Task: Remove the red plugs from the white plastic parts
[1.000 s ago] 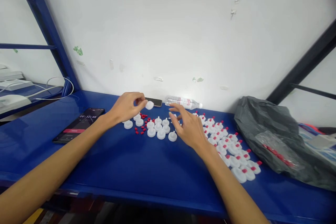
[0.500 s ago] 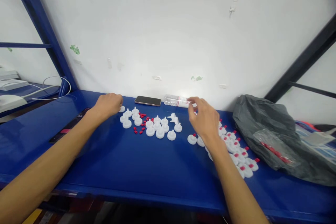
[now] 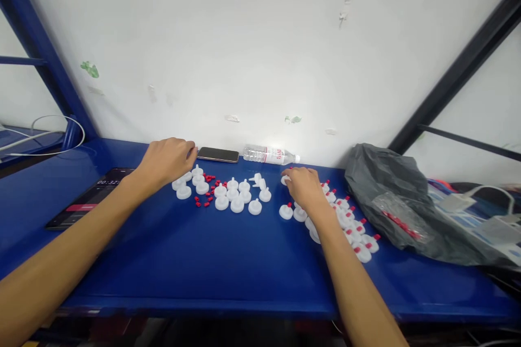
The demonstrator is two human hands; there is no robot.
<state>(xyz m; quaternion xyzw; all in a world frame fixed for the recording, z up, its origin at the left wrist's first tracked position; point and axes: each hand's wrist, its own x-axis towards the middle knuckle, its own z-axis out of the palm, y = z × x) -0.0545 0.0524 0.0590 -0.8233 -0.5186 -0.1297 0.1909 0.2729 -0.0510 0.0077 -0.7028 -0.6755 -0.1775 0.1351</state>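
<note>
My left hand (image 3: 169, 160) is curled just behind the left cluster of white nozzle caps (image 3: 184, 191); its fingertips are drawn together, and anything between them is hidden. Small red tips (image 3: 209, 178) lie scattered between this cluster and the middle group of white caps (image 3: 237, 204). At the right, my right hand (image 3: 302, 183) has its fingers on a white cap (image 3: 285, 179), with a bit of red showing just behind it. Below and beside that hand are several white caps fitted with red tips (image 3: 286, 211).
A phone showing a timer (image 3: 95, 195) lies at the left, partly behind my forearm. Along the wall are another phone (image 3: 218, 155) and a plastic bottle (image 3: 271, 155). A dark grey bag (image 3: 366, 173) with a clear packet of red pieces (image 3: 402, 222) lies right, near a power strip (image 3: 459, 217).
The view has shifted slightly right. My right hand has lowered from near the bottle onto a white cap at the back of the right group. My left hand has moved slightly right relative to the left caps.
</note>
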